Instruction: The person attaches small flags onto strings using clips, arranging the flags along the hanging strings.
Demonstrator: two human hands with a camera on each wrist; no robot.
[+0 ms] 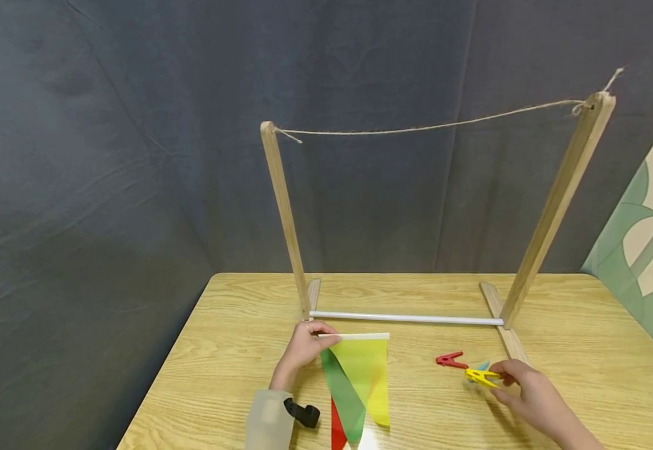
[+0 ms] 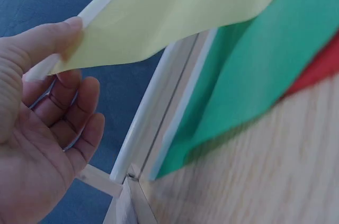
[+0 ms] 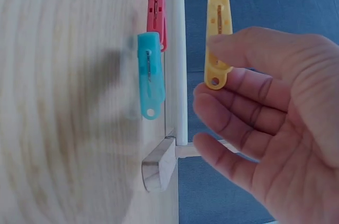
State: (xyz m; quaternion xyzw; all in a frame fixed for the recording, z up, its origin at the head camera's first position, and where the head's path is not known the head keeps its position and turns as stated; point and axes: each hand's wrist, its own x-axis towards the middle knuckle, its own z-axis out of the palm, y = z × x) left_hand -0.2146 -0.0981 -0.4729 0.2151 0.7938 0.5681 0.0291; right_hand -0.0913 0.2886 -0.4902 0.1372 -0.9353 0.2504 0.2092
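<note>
My left hand (image 1: pixel 303 345) pinches the top left corner of a yellow flag (image 2: pixel 159 20) by its white top strip, thumb above the fingers. Beneath it a green flag (image 1: pixel 342 390) lies on the table, with part of a red flag (image 1: pixel 338 425) showing under that. In the right wrist view, my right hand (image 3: pixel 265 91) holds a yellow clothespin (image 3: pixel 218 33) between thumb and fingers. Below the clothespin a blue clothespin (image 3: pixel 150 75) lies on the table, mostly hidden in the head view. A red clothespin (image 1: pixel 451 359) rests just left of it.
Behind the hands stands a wooden frame, its left post (image 1: pixel 284 212) and right post (image 1: pixel 557 206) joined low down by a white rod (image 1: pixel 405 318). A twine string (image 1: pixel 383 132) is tied between the post tops. Dark cloth (image 1: pixel 360 206) hangs behind the wooden table (image 1: pixel 236 350).
</note>
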